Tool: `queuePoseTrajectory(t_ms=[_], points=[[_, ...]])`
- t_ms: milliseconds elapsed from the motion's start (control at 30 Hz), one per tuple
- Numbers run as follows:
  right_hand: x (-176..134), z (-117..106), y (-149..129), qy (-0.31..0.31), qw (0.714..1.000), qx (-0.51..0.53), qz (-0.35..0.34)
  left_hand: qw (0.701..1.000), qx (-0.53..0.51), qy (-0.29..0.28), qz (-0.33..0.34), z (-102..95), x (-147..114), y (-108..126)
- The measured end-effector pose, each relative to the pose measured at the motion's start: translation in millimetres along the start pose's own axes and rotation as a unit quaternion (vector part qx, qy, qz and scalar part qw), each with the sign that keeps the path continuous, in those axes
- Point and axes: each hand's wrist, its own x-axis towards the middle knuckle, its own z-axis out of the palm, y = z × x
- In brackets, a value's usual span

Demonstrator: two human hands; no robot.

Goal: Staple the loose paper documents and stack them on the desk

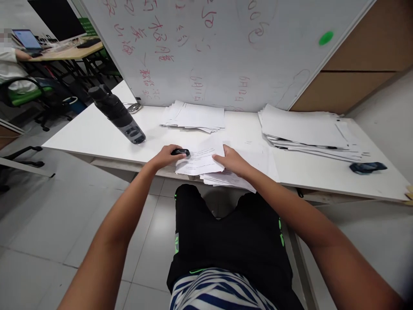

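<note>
My left hand (167, 156) is closed round a small black stapler (180, 151), which sits at the left edge of some printed sheets of paper (201, 160). The right side of these sheets is pinched in my right hand (232, 160), thumb on top. They are slightly bent and lie near the table's front edge. Beneath and to the right is a loose pile of papers (226, 178), partly hidden by the held sheets and my right hand. How far the sheets reach into the stapler cannot be made out.
On the white table (80, 133) are a black bottle (118, 114), a paper stack (196, 117) at the back and a larger stack (300, 129) to the right. A dark packet (368, 168) lies far right. A whiteboard (226, 56) stands behind. Another person's sleeve (8, 55) shows far left.
</note>
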Motion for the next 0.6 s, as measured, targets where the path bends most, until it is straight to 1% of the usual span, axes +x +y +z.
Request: queuePoseTrajectory(t_ms=[33, 67, 100, 167, 233, 300, 367, 467, 600], points=[[0.4, 0.7, -2.1, 0.004, 1.0, -0.002, -0.006, 1.0, -0.015, -0.013, -0.025, -4.4, 3.8, 3.0], [0.7, 0.9, -4.1, 0.007, 1.0, 0.0, -0.011, 0.998, -0.026, -0.012, -0.052, -8.1, 8.8, 6.8], [0.9, 0.9, -5.7, 0.008, 1.0, 0.003, -0.015, 0.997, -0.033, 0.001, -0.074, -10.2, 15.1, 11.3], [0.8, 0.2, -8.3, 0.005, 1.0, 0.007, -0.021, 0.994, -0.022, 0.056, -0.089, -8.5, 29.8, 21.8], [-0.5, -0.8, -10.2, 0.007, 1.0, 0.0, -0.023, 0.991, 0.024, 0.102, -0.081, 1.5, 44.4, 31.7], [-2.4, -1.9, -11.5, 0.009, 1.0, -0.007, -0.017, 0.985, 0.105, 0.115, -0.076, 16.8, 55.5, 38.3], [-3.9, -2.9, -12.2, 0.009, 1.0, -0.002, -0.013, 0.973, 0.184, 0.117, -0.077, 32.7, 61.4, 40.3], [-3.7, -4.0, -12.1, 0.003, 1.0, 0.014, -0.018, 0.955, 0.258, 0.134, -0.059, 50.3, 61.8, 38.7], [-1.3, -3.8, -11.2, -0.021, 1.0, 0.014, -0.011, 0.938, 0.315, 0.144, -0.027, 59.7, 58.1, 39.1]])
